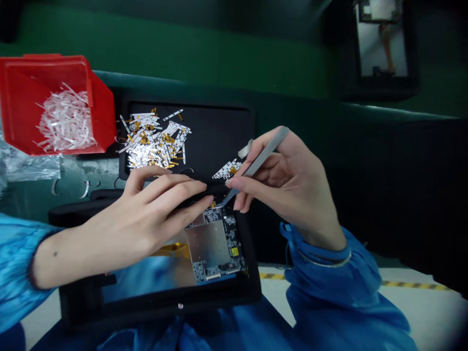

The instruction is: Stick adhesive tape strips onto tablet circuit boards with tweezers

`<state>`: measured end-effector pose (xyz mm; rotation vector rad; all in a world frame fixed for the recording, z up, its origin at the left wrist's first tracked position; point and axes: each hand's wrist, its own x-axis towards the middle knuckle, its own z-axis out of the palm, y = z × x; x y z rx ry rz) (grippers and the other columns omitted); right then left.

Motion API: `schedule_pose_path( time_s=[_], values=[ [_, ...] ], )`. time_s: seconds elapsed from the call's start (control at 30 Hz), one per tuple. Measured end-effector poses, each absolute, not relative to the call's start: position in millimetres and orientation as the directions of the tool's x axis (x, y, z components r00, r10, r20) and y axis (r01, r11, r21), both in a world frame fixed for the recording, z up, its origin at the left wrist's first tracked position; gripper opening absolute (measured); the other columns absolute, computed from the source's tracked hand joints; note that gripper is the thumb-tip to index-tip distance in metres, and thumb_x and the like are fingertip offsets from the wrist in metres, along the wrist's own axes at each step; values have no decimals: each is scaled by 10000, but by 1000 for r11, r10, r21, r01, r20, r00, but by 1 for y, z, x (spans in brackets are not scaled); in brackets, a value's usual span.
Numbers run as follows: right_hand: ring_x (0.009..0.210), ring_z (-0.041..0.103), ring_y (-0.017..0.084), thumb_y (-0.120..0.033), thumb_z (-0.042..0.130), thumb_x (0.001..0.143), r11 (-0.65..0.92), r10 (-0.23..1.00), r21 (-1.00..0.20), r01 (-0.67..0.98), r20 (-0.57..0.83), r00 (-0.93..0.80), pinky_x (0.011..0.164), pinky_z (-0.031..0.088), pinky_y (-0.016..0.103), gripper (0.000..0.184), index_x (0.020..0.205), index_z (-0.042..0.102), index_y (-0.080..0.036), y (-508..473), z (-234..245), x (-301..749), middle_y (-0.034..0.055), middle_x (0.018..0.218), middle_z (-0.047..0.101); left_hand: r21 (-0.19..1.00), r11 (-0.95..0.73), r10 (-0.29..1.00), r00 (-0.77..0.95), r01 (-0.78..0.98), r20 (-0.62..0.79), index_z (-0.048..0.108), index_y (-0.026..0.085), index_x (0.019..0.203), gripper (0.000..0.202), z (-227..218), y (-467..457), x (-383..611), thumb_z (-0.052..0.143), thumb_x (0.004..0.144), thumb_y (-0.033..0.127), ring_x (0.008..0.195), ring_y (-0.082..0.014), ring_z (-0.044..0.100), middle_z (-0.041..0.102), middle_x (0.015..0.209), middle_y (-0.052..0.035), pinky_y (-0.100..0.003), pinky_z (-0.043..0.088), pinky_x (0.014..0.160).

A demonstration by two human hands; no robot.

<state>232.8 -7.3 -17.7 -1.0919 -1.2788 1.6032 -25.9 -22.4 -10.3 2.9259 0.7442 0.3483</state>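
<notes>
- Right hand [292, 187], among the items nearest the camera: grasping metal tweezers [266, 152] between thumb and fingers, bent tips pointing down at the upper edge of the circuit board.
- Left hand [146, 214]: palm down, fingers extended across the unit, one fingertip just beside the tweezer tips. Thumb hidden; cannot tell whether this hand grips anything.
- Circuit board [231, 229]: located in the right part of a black frame [219, 294], below both hands. Populated with small components; fitted with a square silver plate [207, 241] and a yellow square [234, 251].
- Orange ribbon [177, 250]: at the board's left side, partly covered by the left hand. Reflective panel [142, 282] beside it shows a blue sheen.
- Red bin [104, 114]: upper left, mouth facing the camera, holding tangled translucent white strips [68, 119].
- Black tray [215, 129]: behind the hands. Large loose pile of white-and-orange strips [153, 144] at its left; smaller group [224, 169] at its right, next to the right hand. Dark tray floor shows between them.
- Edges: tray's near rim lies close to the frame. Green surface [164, 53] extends beyond the tray. Frame's near edge faces the blue garment [226, 326]; contact cannot be determined.
</notes>
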Motion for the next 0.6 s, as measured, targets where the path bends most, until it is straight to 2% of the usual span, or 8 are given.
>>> schedule_pose_path(
  time_s=[0.17, 0.33, 0.6],
  values=[
    [513, 721, 129, -216, 867, 834, -189, 945, -976, -112, -150, -292, 444, 604, 214, 387, 914, 491, -266, -7, -20, 232, -110, 690, 678, 176, -876, 479, 855, 450, 197, 583, 124, 1400, 376, -5, -25, -26, 380, 1085, 158, 1227, -274, 610, 677, 1325, -115, -468, 377, 1060],
    [516, 721, 127, -255, 878, 833, -188, 952, -979, -72, -164, -259, 439, 606, 221, 403, 924, 485, -264, -8, -20, 233, -95, 736, 704, 179, -899, 430, 883, 400, 187, 612, 101, 1349, 390, 2, -34, -24, 343, 1067, 89, 1269, -242, 600, 712, 1313, -94, -456, 373, 1114],
    [510, 721, 127, -274, 886, 828, -194, 951, -978, -74, -168, -259, 433, 610, 219, 411, 921, 486, -251, -8, -19, 233, -82, 745, 729, 134, -911, 410, 892, 390, 190, 570, 43, 1398, 384, 2, -37, -23, 387, 1062, 78, 1242, -262, 625, 740, 1275, -98, -461, 413, 1046]
  ],
)
